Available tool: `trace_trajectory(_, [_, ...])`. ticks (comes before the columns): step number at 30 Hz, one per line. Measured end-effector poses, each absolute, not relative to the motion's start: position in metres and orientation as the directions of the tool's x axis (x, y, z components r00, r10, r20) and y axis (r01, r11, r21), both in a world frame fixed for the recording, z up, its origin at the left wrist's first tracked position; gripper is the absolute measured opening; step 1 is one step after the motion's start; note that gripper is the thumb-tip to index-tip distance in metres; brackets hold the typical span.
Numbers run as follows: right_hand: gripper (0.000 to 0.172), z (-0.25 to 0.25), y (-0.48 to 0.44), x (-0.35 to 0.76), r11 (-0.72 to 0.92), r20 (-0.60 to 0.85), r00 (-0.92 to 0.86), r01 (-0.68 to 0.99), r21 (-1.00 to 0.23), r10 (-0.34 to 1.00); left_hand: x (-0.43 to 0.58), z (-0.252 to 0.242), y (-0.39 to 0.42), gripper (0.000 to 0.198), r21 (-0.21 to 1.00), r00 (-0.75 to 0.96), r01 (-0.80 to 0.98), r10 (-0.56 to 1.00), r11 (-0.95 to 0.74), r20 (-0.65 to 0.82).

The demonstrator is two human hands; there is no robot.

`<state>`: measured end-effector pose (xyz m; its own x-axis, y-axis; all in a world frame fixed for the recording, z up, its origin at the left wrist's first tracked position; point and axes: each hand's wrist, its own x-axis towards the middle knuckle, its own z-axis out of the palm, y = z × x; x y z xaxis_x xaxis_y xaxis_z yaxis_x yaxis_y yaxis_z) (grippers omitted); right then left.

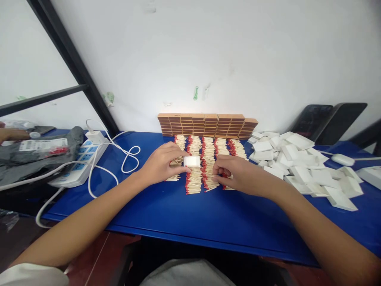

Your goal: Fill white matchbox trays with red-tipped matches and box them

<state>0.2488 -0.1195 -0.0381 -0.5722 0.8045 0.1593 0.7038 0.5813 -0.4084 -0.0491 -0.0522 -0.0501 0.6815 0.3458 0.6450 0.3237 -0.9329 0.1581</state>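
Observation:
My left hand [162, 163] holds a small white box tray [192, 161] between thumb and fingers, just above the rows of red-tipped matches [205, 159] laid on the blue table [190, 218]. My right hand [238, 174] rests on the matches to the right, its fingers curled and pinching a few matchsticks [218, 178]. Behind the matches stands a low wall of stacked brown matchboxes [206, 125] against the white wall.
A heap of white box sleeves [300, 165] covers the table's right side, with a white mouse [343, 159] beyond it. At left lie a power strip [79, 167] with white cables, a grey plastic bag [38, 153] and another person's hand [12, 134].

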Motion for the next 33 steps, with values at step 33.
trace_trajectory(33, [0.017, -0.046, -0.11, 0.256, 0.574, 0.286, -0.497, 0.721, -0.388, 0.819, -0.048, -0.047, -0.057, 0.042, 0.176, 0.706, 0.312, 0.352, -0.934, 0.615])
